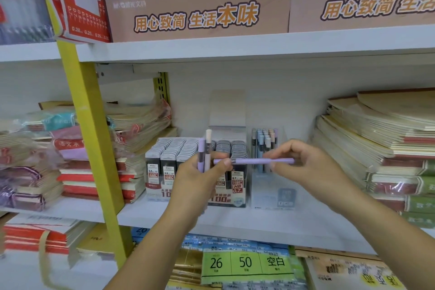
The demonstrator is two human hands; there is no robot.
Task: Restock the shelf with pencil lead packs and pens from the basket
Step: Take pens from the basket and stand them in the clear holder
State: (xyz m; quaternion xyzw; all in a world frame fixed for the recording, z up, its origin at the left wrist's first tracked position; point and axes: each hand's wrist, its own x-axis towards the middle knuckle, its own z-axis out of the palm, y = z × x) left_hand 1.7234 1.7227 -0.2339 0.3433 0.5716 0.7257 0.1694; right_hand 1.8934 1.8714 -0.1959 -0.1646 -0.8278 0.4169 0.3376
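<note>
The purple pen lies sideways before the pen box, right hand pinching it, left hand gripping two upright pens.

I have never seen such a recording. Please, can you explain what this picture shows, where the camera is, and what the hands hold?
There is no machine: a person works with bare hands, and the one camera sits on the person's head, looking forward and down at a shop shelf. The left hand grips two upright pens. The right hand pinches a lilac pen held level; its other end reaches the left thumb. On the shelf stand a display box of pencil lead packs and, right of it, a clear holder of pens. Stacks of notebooks lie on both sides.
</note>
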